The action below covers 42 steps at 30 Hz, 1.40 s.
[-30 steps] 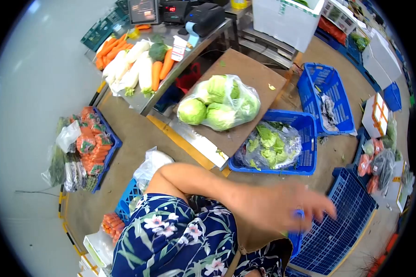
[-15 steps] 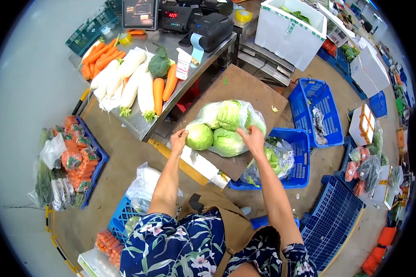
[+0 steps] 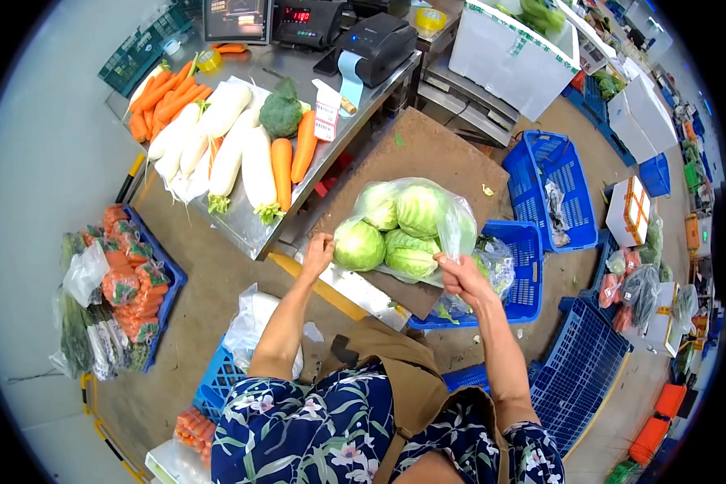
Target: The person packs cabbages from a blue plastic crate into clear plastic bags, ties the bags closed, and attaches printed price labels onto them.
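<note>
A clear plastic bag [image 3: 458, 226] with several round green cabbages [image 3: 421, 211] in it rests on a brown board [image 3: 444, 149]. My right hand [image 3: 465, 279] is closed on the bag's lower right edge, where the film is drawn taut. At the left side, my left hand [image 3: 319, 252] is closed in a pinch beside the nearest cabbage [image 3: 359, 245], by the bag's edge. Whatever lies between those left fingers is too small to make out.
White radishes [image 3: 256, 173], carrots [image 3: 281, 173] and broccoli [image 3: 281, 111] lie on the steel table [image 3: 246, 234], near a label printer [image 3: 377, 50] and scale display [image 3: 302, 24]. Blue crates [image 3: 550, 194] stand right of the board. Bagged carrots [image 3: 125, 274] sit on the floor at left.
My right hand has moved right and down, pulling the bag's edge outward. My left hand has shifted slightly right and down. The red number on the scale display differs.
</note>
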Motion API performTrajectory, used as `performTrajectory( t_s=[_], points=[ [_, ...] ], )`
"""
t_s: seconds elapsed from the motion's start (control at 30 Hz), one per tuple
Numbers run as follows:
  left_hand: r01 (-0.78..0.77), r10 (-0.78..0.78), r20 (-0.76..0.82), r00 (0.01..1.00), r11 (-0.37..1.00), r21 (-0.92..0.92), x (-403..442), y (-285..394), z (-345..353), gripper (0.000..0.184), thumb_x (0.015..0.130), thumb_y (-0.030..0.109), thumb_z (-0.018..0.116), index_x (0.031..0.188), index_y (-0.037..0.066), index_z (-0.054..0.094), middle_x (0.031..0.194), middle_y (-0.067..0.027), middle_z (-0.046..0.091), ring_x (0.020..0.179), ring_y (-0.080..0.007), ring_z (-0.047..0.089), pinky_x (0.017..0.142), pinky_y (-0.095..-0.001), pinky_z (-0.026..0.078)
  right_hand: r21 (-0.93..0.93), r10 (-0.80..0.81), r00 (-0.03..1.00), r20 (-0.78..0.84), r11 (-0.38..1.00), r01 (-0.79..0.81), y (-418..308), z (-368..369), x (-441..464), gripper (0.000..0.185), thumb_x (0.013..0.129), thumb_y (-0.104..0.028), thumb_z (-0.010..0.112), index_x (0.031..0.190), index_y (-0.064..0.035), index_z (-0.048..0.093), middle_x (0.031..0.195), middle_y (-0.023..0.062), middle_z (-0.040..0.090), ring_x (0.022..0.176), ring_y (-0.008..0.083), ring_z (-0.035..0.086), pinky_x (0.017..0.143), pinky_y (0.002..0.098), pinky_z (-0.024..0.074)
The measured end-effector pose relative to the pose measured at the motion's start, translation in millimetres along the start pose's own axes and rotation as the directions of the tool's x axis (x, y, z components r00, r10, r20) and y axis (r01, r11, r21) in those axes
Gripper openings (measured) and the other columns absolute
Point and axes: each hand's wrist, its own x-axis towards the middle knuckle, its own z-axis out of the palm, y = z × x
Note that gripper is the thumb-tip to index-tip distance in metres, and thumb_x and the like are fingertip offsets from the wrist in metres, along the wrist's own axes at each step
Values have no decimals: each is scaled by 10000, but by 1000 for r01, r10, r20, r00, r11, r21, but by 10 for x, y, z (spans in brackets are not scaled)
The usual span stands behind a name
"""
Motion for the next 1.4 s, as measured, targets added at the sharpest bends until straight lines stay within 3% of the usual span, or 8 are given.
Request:
performTrajectory(
  t_s=[0.33,0.47,0.67,0.8,1.0,1.13,1.27,1.4],
  points=[
    [250,-268,-107,957,955,-157,-93,173,78,147,778,128,555,767,0,627,705,-136,625,658,-244,612,617,-338,475,197,-306,952,-23,932,304,-370,-83,235,269,908,-214,561,726,-16,565,559,14,429,482,110,363,481,261,319],
    [415,-521,139,842,462,-783,254,1243,-201,139,805,83,495,685,28,540,655,-51,528,583,-147,505,540,-283,427,198,-349,929,-124,909,368,-708,-355,284,274,911,-243,543,724,-43,527,538,-8,381,469,105,337,481,281,323],
    [516,10,523,852,-178,-838,530,2630,-120,135,915,164,524,871,38,500,725,-70,510,634,-145,474,560,-269,408,247,-411,887,-212,855,456,-1192,-967,438,277,924,-301,518,747,-88,509,489,-54,294,408,86,265,512,280,300],
    [566,-85,575,814,-103,-818,537,2623,-34,139,929,180,505,880,51,483,700,-48,483,585,-115,443,487,-226,366,390,-442,824,-353,731,560,-1016,-1078,426,265,910,-275,538,710,-106,497,451,-58,266,394,73,288,478,256,329],
    [662,-217,648,730,-12,-749,674,2714,356,131,934,163,444,845,66,444,688,-45,464,534,-104,410,399,-204,289,-278,-314,915,-254,930,242,-1127,-365,442,212,878,-228,558,822,-25,585,527,-8,444,440,108,378,429,261,295],
    [649,1,658,753,-170,-742,765,2885,203,144,903,142,456,880,1,460,732,-60,466,588,-125,420,442,-225,324,283,-321,887,-332,863,418,-1349,-1136,321,124,834,-160,516,788,-48,538,497,-34,338,426,97,320,426,268,277],
    [625,-109,652,751,-204,-754,1060,2224,285,233,905,164,396,923,-39,509,742,-63,495,593,-137,442,479,-236,353,-260,-255,944,-211,945,198,-674,-537,682,176,861,-212,561,787,-58,520,530,-40,374,445,84,345,432,237,273],
    [777,-316,753,577,-71,-625,904,2158,256,284,925,185,334,951,-35,511,671,-12,471,542,-114,417,442,-227,322,144,-121,979,-163,979,145,-804,-376,610,205,889,-206,551,774,-50,484,539,-56,336,453,72,297,437,242,256]
  ],
)
